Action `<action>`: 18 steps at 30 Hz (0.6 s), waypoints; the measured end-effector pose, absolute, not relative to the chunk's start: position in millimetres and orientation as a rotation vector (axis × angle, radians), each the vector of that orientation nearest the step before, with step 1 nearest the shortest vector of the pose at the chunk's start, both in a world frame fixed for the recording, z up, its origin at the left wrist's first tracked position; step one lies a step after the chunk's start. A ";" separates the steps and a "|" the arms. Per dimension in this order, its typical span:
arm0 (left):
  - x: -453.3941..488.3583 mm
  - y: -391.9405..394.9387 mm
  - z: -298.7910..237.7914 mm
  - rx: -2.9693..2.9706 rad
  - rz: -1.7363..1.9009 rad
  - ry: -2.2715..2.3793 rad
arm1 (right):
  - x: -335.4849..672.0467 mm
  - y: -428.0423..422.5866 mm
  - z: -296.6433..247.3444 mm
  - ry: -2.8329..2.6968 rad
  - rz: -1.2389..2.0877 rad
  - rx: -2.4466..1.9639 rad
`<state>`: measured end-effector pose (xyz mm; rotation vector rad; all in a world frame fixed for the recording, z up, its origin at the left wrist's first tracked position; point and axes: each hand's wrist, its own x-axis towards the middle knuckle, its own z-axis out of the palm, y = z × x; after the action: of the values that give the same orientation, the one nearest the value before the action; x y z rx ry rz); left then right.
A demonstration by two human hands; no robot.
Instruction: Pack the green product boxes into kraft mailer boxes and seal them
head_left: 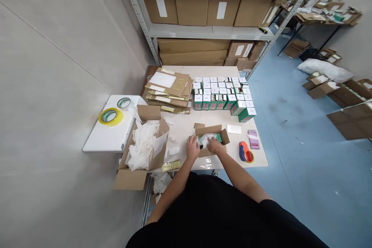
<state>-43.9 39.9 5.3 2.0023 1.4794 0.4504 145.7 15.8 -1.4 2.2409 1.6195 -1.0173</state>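
Observation:
A small open cardboard box [208, 152] stands on the table in front of me with its flaps up. Inside it lie a green carton [218, 138] and a white packing sheet [204, 139]. My left hand [192, 147] is closed around the box's left edge. Over the near right side reaches my right hand [214, 145], its fingers bent onto the white sheet. What lies beneath the sheet is mostly hidden.
Left stands a large box [159, 151] of white packing paper [143, 143]. Flattened cardboard [168, 89] and rows of green-and-white cartons [222, 95] fill the back. A tape dispenser [245, 152] and white label [234, 129] lie right; tape rolls [118, 117] sit far left.

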 end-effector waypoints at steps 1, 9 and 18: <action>-52.5 36.9 2.5 1.882 0.474 1.602 | 143.0 18.8 -1.4 1.554 -1.013 2.259; -69.0 22.1 -3.0 1.581 0.439 1.453 | 137.7 12.2 11.7 1.610 -0.976 2.490; -49.0 4.7 -14.9 2.089 -0.041 1.287 | 201.4 -41.4 25.4 1.839 -0.446 3.214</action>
<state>-49.0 4.7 -14.9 2.0893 1.2874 -0.0411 201.4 -41.4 25.4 3.2143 1.8394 -0.4461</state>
